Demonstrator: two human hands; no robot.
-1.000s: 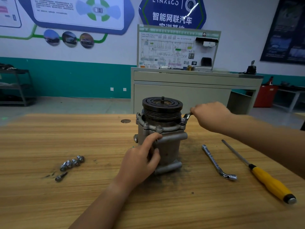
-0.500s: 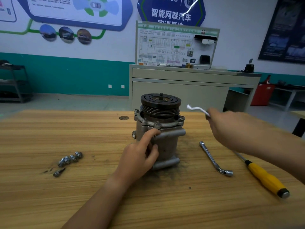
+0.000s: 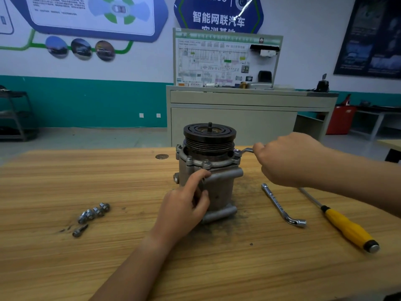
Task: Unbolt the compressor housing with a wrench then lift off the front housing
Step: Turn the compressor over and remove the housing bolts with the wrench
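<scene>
I had a wood-grain table point(image 3: 65, 181) under the camera, streaked with dark grime point(image 3: 246, 185) around the middle. A round metal grommet point(image 3: 161, 156) sat in it near the far edge. Behind it, the room showed a white wall over a teal band point(image 3: 86, 101), a grey training bench point(image 3: 238, 122) carrying a wiring-diagram panel point(image 3: 225, 59), and a dark shelf rack point(image 3: 15, 116) far left. A red bin point(image 3: 340, 119) stood on the floor at the right, and I couldn't make out what was in it. The compressor point(image 3: 219, 192) stood upright mid-table with its black grooved pulley point(image 3: 209, 132) on top. Bolts remained in the flange of the front housing point(image 3: 196, 162) just below the pulley. The left hand point(image 3: 184, 209) wrapped the near side of the body, its index finger lying up against the horizontal boss. The right hand point(image 3: 288, 161) was clamped round the handle of a wrench point(image 3: 245, 151), whose head sat on a flange bolt at the compressor's right. A clump of loose bolts point(image 3: 93, 211) lay well to the left, one single bolt point(image 3: 79, 231) just nearer me. To the right, an L-shaped socket wrench point(image 3: 280, 205) lay flat on the table. A yellow-handled screwdriver point(image 3: 347, 229) lay beside it, and neither hand touched either tool.
</scene>
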